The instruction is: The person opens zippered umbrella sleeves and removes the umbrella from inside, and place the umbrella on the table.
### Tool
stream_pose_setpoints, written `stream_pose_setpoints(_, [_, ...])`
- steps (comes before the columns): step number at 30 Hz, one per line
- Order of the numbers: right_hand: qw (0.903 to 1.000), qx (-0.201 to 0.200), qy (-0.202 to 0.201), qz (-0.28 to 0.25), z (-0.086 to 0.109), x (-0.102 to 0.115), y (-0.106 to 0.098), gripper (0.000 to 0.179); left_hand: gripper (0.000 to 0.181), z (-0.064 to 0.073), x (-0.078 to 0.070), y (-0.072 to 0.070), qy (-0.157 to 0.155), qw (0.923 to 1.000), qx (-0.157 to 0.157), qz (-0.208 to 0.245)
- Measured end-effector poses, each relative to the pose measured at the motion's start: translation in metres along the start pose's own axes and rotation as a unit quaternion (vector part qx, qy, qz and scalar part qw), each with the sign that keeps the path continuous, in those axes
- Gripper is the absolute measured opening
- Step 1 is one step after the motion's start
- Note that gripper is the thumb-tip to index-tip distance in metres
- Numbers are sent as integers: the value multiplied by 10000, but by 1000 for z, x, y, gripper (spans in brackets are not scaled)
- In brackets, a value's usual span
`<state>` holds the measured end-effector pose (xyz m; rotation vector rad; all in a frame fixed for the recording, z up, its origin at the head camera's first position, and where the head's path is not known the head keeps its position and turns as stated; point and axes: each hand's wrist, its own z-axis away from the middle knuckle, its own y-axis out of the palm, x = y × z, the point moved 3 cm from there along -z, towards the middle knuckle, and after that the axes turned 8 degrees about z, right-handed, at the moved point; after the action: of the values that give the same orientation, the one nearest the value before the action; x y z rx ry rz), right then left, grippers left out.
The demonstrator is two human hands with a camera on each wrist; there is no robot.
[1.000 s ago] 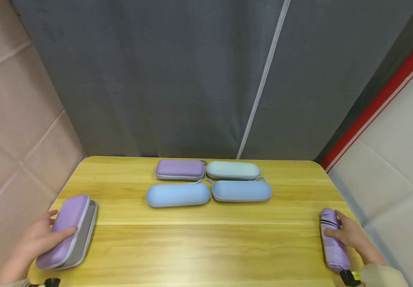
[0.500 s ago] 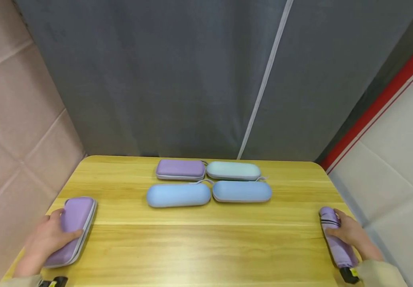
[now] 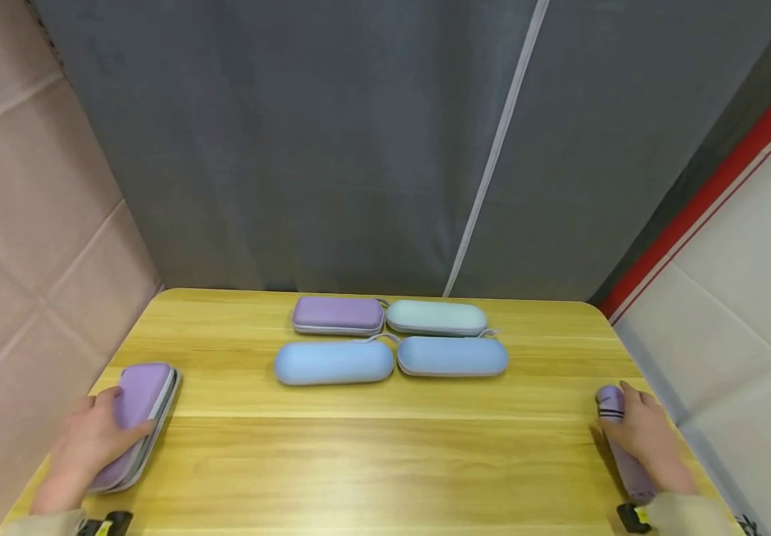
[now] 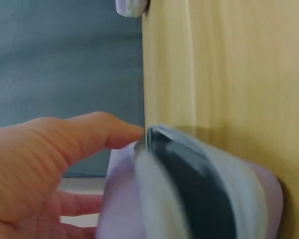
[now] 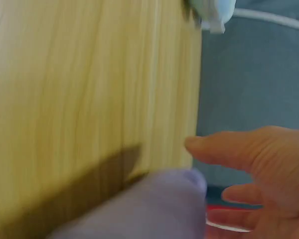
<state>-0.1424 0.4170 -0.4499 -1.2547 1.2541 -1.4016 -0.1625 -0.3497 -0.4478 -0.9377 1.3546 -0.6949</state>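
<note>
At the left of the table, my left hand (image 3: 87,447) grips a purple zip case (image 3: 141,402) with a light grey rim. Its thumb lies over the case's edge, with the other fingers along the far side. The two halves stand slightly apart, and the left wrist view shows a dark gap between the rims (image 4: 189,184). Over at the right side, my right hand (image 3: 650,439) holds a slim folded umbrella (image 3: 629,465), purple with dark bands near its top end. A shadow falls on the wood beside the umbrella, and the hand hides part of it.
Toward the back of the wooden table (image 3: 359,461) lie a purple case (image 3: 337,314), a mint case (image 3: 436,317) and two blue cases, one left (image 3: 333,362) and one right (image 3: 452,356). A grey curtain (image 3: 305,149) hangs behind; pale padded walls flank both sides.
The purple case's halves have come together, then parted slightly, as my left hand shifted right with it. My right hand has moved further over the umbrella, whose lower end has swung left.
</note>
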Motion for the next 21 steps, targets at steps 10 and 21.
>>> stream_pose_setpoints(10, [9612, -1993, -1729, -806, 6, 100, 2, 56, 55, 7, -60, 9, 1166, 9843, -933, 941])
stream_pose_setpoints(21, [9074, -1723, -3167, -2161, -12, 223, 23, 50, 52, -4, -135, 70, 845, 9584, -187, 2719])
